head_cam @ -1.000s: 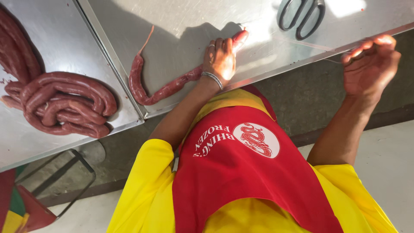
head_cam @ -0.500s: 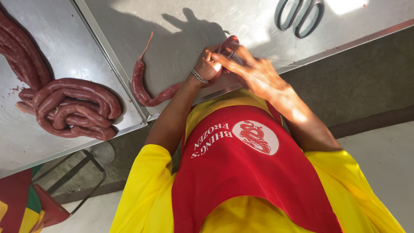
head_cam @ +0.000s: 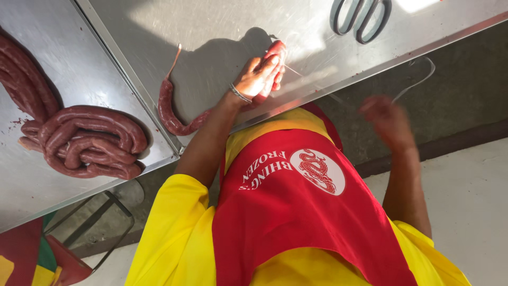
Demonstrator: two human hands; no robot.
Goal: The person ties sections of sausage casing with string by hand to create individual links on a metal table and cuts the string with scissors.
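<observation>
My left hand (head_cam: 257,79) grips one end of a long dark red sausage (head_cam: 172,114) that curves over the steel table (head_cam: 222,32). The gripped end (head_cam: 276,50) sticks up past my fingers. A thin white string (head_cam: 292,69) comes off that end. My right hand (head_cam: 389,121) is blurred, out past the table's front edge, fingers curled on the string, which loops (head_cam: 423,71) above it. I wear a yellow shirt and a red apron (head_cam: 296,212).
A coil of several dark red sausages (head_cam: 90,142) lies on a second steel surface (head_cam: 32,185) at the left. Grey-handled scissors (head_cam: 361,18) rest at the table's far side. A metal frame (head_cam: 100,222) stands on the floor, lower left.
My right hand has pulled away from the sausage end, out to the right and off the table. My left hand keeps its grip on the sausage.
</observation>
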